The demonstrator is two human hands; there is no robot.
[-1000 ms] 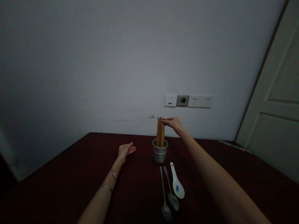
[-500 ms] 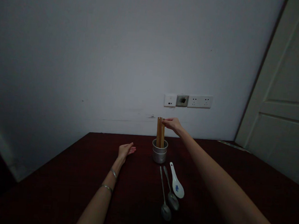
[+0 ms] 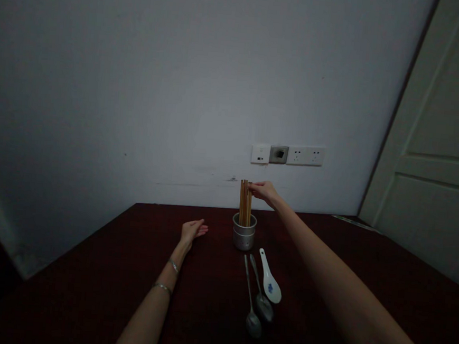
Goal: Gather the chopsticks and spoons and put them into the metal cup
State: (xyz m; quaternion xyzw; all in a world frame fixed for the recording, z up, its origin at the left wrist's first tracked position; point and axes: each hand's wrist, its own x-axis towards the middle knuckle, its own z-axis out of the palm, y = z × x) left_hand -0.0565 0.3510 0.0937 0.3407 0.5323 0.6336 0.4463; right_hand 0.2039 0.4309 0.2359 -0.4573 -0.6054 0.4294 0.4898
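Several wooden chopsticks [image 3: 244, 204] stand upright in a round metal holder [image 3: 243, 241] toward the back of the dark red table. My right hand [image 3: 264, 191] reaches in from the right, its fingertips pinched at the upper ends of the chopsticks; exactly how many they grip is hidden. To the left of the holder, my left hand [image 3: 193, 230] rests on its side on the table, holding nothing, fingers loosely stretched out. In front of the holder lie a long-handled metal spoon [image 3: 254, 324], a second metal spoon [image 3: 264, 307] and a white soup spoon [image 3: 271, 290] with a blue mark.
The dark red table [image 3: 203, 308] runs back to a pale wall [image 3: 188, 84]. Wall sockets [image 3: 304, 155] sit above the table's back edge. A panelled door [image 3: 441, 157] stands on the right, and a flat strip [image 3: 356, 223] lies at the back right corner.
Almost everything stays in place; the whole view has shifted very slightly. My right hand remains at the chopstick tops and my left hand stays where it was.
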